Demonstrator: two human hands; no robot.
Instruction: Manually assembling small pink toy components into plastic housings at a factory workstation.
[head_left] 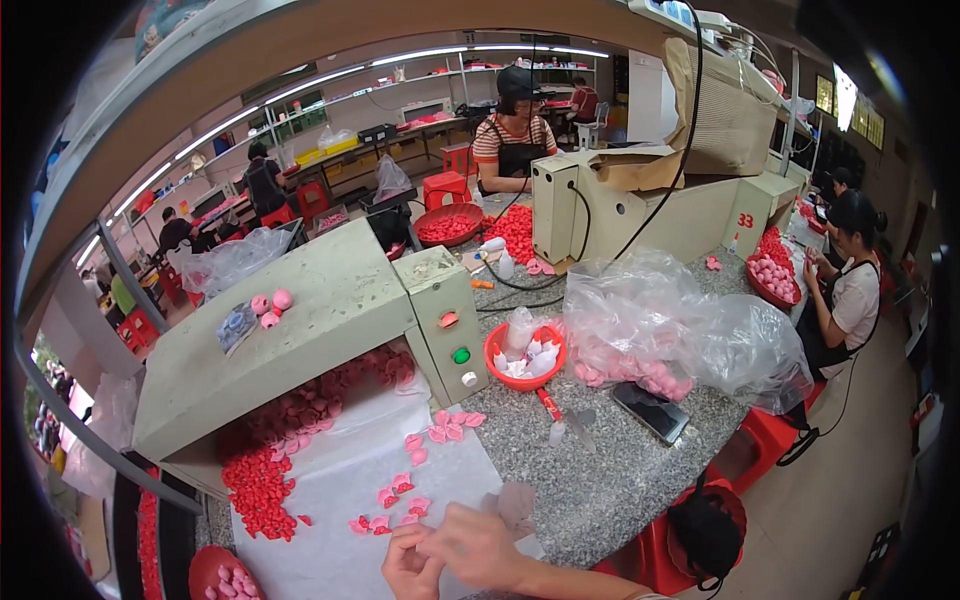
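At the near edge of the white paper sheet [340, 490], my left hand [408, 564] and my right hand [475, 548] meet, fingers pinched together. Whatever lies between the fingertips is too small or hidden to make out. Just beyond them lie several pink petal-shaped pieces [418, 507], some with red bits on them. More pink pieces [455, 426] are spread further up the sheet. To the left, a heap of small red pieces [258, 495] spills beside the mouth of a grey-green metal machine [290, 330], with more pink and red pieces under its hood.
A red basket [526, 382] of white bottles, a phone [650, 412], and a clear plastic bag [640, 310] with pink pieces sit on the speckled table [590, 490]. A red bowl [205, 565] is at lower left. Co-workers [515, 135] sit across and at right, beyond red stools [760, 450].
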